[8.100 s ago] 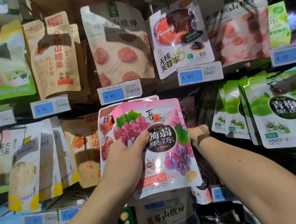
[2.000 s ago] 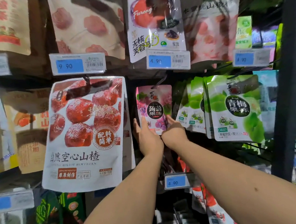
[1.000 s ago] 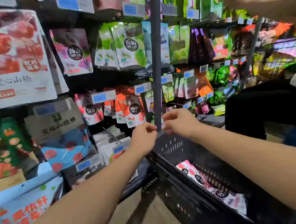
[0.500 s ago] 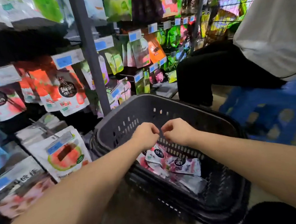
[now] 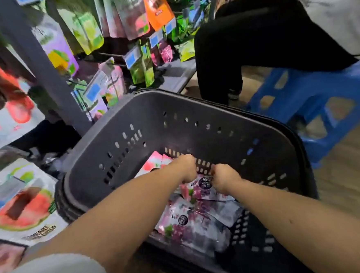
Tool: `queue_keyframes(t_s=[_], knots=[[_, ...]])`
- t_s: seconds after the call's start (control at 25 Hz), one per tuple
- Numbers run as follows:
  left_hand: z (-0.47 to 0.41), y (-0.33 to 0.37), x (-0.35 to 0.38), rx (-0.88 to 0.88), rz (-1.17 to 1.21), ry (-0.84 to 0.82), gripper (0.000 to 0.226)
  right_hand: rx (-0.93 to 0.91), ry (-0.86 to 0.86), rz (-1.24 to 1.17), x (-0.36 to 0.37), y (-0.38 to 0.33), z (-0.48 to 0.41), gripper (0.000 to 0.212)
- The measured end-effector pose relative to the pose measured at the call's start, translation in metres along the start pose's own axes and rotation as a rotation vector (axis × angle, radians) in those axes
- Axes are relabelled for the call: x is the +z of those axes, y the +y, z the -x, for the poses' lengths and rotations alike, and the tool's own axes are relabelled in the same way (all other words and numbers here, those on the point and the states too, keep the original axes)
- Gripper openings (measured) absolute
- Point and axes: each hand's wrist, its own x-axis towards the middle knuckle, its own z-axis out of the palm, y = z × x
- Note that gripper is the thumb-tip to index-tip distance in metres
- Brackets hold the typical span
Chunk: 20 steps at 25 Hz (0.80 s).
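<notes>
The grape pouch (image 5: 205,183) is lying inside the dark basket (image 5: 144,121), overlapping a second pouch (image 5: 187,221). Each is showing 1 round black label with white writing too blurred to read. The top pouch is sitting right beneath both hands, with the left hand (image 5: 186,168) hanging over its upper edge and the right hand (image 5: 224,177) over its right side. Both arms are reaching down, backs of the hands up. The fingers are curling under and out of sight, so I cannot tell whether they are gripping it. A blue stool (image 5: 312,97) is standing beyond the basket.
</notes>
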Motion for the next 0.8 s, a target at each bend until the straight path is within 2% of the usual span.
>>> queue_keyframes(t_s=[0.12,0.24,0.32,0.48,0.52,0.68,0.8], knots=[[-0.027,-0.005,0.027,0.023,-0.097,-0.117,0.033,0.111,0.054,0.131,0.022,0.015,-0.006,0.044],[-0.05,-0.004,0.055,-0.02,0.015,-0.171,0.045,0.364,-0.016,-0.148,0.041,0.026,-0.015,0.06],[-0.061,-0.004,0.074,-0.02,0.045,-0.18,0.06,0.448,-0.035,-0.338,0.051,0.029,-0.02,0.064],[-0.072,-0.007,0.107,0.059,-0.031,-0.179,0.097,0.536,0.115,-0.399,0.061,0.028,-0.026,0.073],[-0.074,-0.008,0.113,0.077,-0.027,-0.171,0.1,0.577,0.126,-0.422,0.061,0.027,-0.028,0.072],[-0.073,-0.014,0.118,0.113,0.025,-0.128,0.099,0.683,0.081,-0.653,0.067,0.03,-0.036,0.047],[-0.066,-0.023,0.114,0.14,0.034,-0.15,0.1,0.697,0.027,-0.727,0.066,0.029,-0.036,0.05]])
